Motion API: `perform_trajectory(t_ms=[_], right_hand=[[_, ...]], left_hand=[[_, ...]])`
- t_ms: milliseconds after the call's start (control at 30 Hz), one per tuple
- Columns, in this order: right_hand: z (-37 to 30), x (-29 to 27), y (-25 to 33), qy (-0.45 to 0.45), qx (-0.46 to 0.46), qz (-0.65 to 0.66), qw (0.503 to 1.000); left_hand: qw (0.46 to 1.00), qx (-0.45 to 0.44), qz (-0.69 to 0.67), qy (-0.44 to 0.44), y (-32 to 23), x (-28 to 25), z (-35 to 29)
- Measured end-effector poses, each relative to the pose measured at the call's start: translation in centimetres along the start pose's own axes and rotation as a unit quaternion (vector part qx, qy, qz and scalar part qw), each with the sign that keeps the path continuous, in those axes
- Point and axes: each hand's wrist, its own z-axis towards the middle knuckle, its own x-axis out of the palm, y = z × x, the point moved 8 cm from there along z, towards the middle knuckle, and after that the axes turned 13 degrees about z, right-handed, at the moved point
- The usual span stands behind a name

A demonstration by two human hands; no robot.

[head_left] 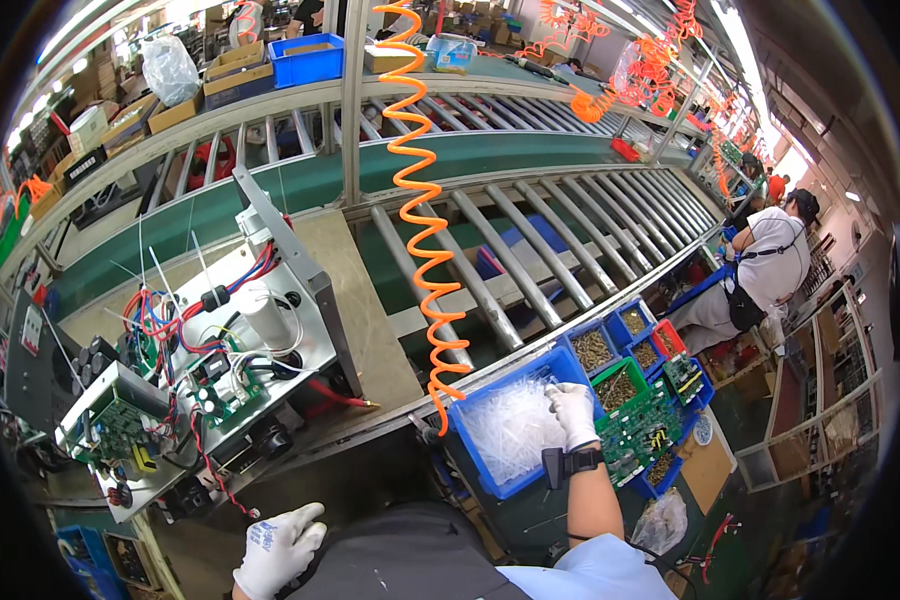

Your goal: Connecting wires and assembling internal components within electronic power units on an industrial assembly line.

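My right hand [573, 415], in a white glove with a dark band at the wrist, is over the right side of a blue bin [494, 487]. The bin holds a heap of thin translucent white strips [510, 430] that look like cable ties. The fingers are bent together at the heap's edge; whether a strip is between them cannot be made out. Low at the left, my gloved left hand [278, 552] hangs beside my body, its fingers loosely apart and nothing visible in it. A loose red-and-black lead [232, 495] from an opened electrical unit [235, 350] ends just above it.
Small bins of screws [592, 348] and green circuit boards [642, 430] stand right of the blue bin. An orange coiled hose [425, 240] hangs before the roller conveyor [540, 255]. A seated co-worker [770, 260] is at the right. A clear plastic bag [660, 522] lies nearby.
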Motion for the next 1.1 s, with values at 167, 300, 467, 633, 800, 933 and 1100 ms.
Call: perform_trajectory(t_ms=[167,300,467,633,800,933,1100], right_hand=[[-5.1,-4.2,9.3,-0.138,-0.2,-0.274,0.93],[-17.2,-1.8,20.0,-0.128,-0.492,-0.029,0.86],[-30.7,12.0,23.9,0.272,-0.646,0.227,0.676],[-32.0,20.7,20.1,0.42,-0.396,0.243,0.78],[-32.3,25.1,19.5,0.557,-0.232,0.239,0.761],[-31.3,26.6,21.0,0.551,-0.237,0.202,0.774],[-32.0,27.1,19.8,0.626,-0.173,0.129,0.75]], left_hand=[[0.998,0.064,-0.016,0.0,-0.9,0.4,0.1],[0.979,0.135,-0.115,0.105,-3.7,1.3,1.6],[0.807,0.087,-0.58,0.076,-3.7,-1.1,1.8],[0.677,-0.041,-0.727,-0.11,2.4,-2.6,-0.4],[0.702,-0.09,-0.676,-0.205,5.7,-2.3,-2.8],[0.85,-0.157,-0.464,-0.196,5.6,-1.8,-3.5],[0.967,-0.068,-0.11,-0.219,2.5,-4.4,-4.1]])
